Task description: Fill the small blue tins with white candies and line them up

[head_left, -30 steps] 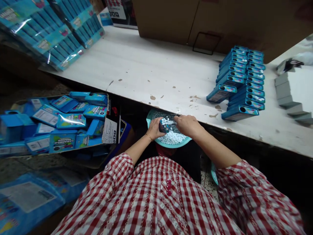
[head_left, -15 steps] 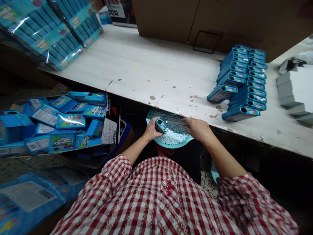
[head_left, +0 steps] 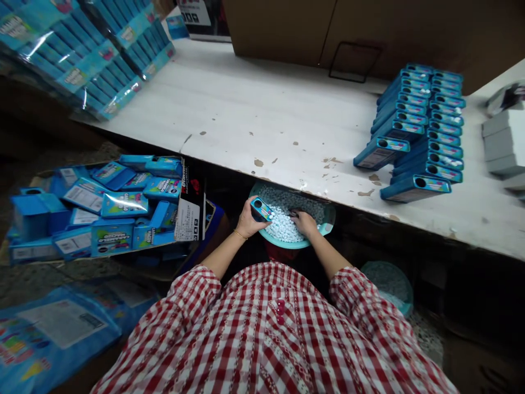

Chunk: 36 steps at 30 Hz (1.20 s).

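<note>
My left hand (head_left: 247, 220) is closed round a small blue box (head_left: 261, 209) with a dark round hole in its top and a few white pieces on its end. It is tilted over the left side of a turquoise basin (head_left: 283, 244). The basin is filled with small white candy-like pellets (head_left: 287, 230). My right hand (head_left: 305, 223) reaches down into the pellets with its fingers drawn together. A dark bit shows at those fingertips, but what they hold is hidden.
Blue boxes stand in rows (head_left: 426, 131) on the white table (head_left: 229, 109), at the right. A carton of loose blue boxes (head_left: 118, 205) is at the left, with wrapped packs (head_left: 90, 60) behind. Another basin (head_left: 389, 287) sits low at the right. Brown cardboard (head_left: 283, 33) lines the back.
My right hand has moved left and down into the pellets; the clear, long piece it held over the basin no longer shows. My left hand has shifted slightly left with the box.
</note>
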Tool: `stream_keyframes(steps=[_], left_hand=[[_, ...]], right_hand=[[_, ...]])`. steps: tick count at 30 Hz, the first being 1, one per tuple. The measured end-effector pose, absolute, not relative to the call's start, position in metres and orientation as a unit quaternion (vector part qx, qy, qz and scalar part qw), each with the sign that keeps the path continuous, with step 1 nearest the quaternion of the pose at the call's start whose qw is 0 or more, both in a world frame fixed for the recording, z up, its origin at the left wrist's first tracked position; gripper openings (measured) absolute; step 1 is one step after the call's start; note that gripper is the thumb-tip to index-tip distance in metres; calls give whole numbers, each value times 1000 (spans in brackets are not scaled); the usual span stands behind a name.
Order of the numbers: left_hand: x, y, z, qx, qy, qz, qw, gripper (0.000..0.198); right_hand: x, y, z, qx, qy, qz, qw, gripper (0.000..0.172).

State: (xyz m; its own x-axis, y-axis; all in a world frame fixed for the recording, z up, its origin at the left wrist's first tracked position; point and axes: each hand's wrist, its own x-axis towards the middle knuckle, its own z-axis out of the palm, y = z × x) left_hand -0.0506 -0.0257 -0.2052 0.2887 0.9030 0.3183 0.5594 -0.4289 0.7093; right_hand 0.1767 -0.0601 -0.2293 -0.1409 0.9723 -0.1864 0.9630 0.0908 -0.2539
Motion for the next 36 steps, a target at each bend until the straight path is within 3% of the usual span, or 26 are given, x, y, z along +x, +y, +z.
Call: stream_keyframes(steps=[4,8,10,14,19,36], left_hand=[[-55,-23,-200,762,481,360,241,91],[-42,-19,-200,787,467,339,217,89],[-31,-18,-200,806,451,326,201,89],[-14,-18,-200,834,432,301,168,90],[-11,-19,-202,849,422,286,140,88],[-15,-17,-200,867,365,311,138,83]], right_hand=[[202,-70,-222,-677,-688,231,122,36],[220,-82,-180,-652,-669,268,234,33],[219,-84,-151,-642,-698,237,212,32],[202,-82,-100,-633,-760,132,72,32],[175,-84,-68,-618,-784,29,-53,28],[167,-96,-61,-573,-817,-41,-50,32]])
